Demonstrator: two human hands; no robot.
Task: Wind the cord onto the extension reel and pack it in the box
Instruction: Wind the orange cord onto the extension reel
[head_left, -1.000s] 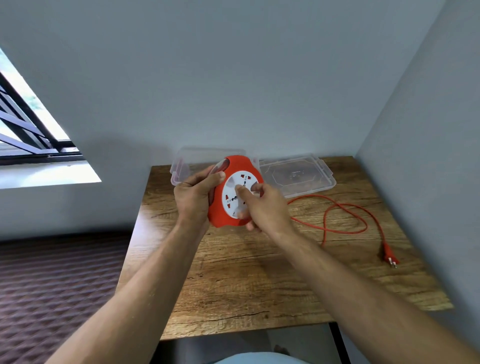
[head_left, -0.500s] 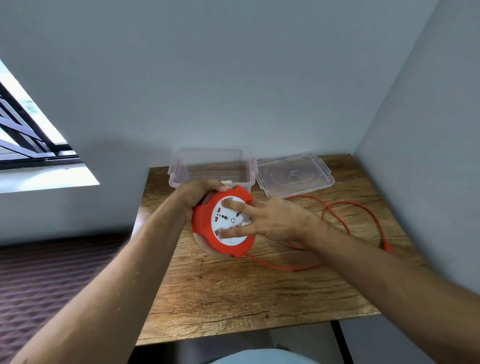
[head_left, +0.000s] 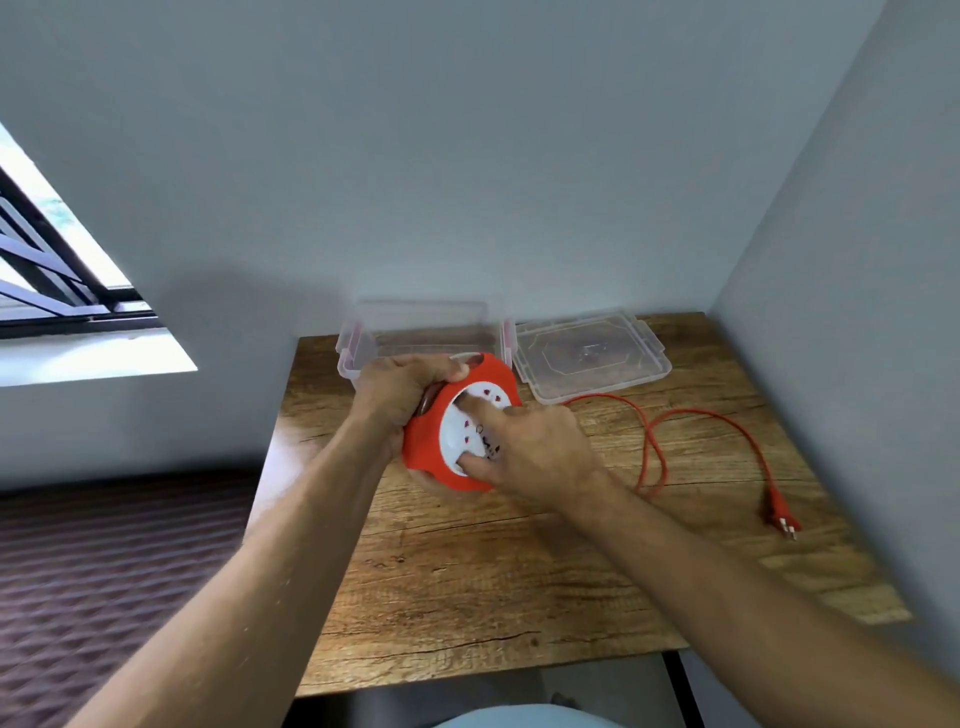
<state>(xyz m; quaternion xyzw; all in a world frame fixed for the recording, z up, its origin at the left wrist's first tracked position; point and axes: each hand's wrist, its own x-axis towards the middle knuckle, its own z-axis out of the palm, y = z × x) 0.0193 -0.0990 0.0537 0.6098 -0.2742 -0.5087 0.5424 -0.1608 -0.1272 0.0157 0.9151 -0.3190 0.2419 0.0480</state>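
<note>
A red extension reel (head_left: 434, 453) with a white socket face is held above the wooden table (head_left: 519, 571). My left hand (head_left: 397, 389) grips its upper left rim. My right hand (head_left: 535, 449) lies on the white face, fingers pressed into its recesses. The red cord (head_left: 655, 447) trails from behind my right hand in a loop across the table and ends at a red plug (head_left: 777, 515) near the right edge. A clear plastic box (head_left: 363, 343) stands open at the back, partly hidden by the reel.
The box's clear lid (head_left: 589, 358) lies flat to the right of the box. Grey walls close the table at the back and right. A window (head_left: 62, 291) is at the left, and dark patterned floor (head_left: 104, 571) lies below it.
The reel dropped lower, then rose a little toward the box. My right hand has kept turning on the white face. The loose cord loop on the table has changed shape and shortened.
</note>
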